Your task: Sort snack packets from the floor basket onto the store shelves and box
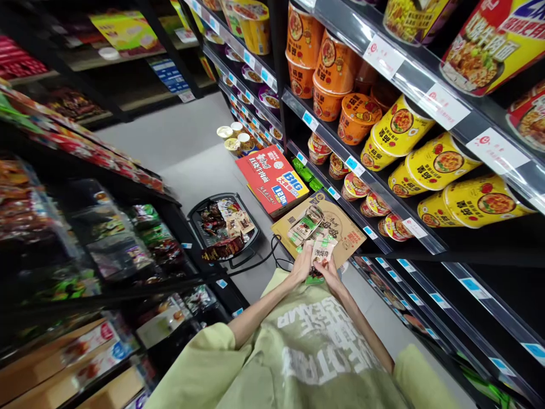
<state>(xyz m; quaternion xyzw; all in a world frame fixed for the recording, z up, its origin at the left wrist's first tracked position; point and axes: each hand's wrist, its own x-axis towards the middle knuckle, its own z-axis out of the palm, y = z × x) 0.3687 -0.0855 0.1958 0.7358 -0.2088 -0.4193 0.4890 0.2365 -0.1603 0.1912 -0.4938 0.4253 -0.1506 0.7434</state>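
Close in front of my body, my left hand (302, 263) and my right hand (330, 274) hold small snack packets (322, 251) with white fronts and green edges. The fingers of both hands close on the packets from either side. Beyond them, more such packets (307, 222) lie on top of a tan cardboard box (347, 234). To the left on the floor stands a black basket (190, 224) with several brown and white snack packets (230, 218) in it.
A red noodle carton (268, 179) lies beyond the cardboard box, with several noodle cups (233, 144) on the floor (191, 133) behind. Shelves of orange tubs (334, 62) and yellow tubs (445, 162) rise at the right. Snack racks (114, 233) line the left. A black cable (258, 262) crosses the floor.
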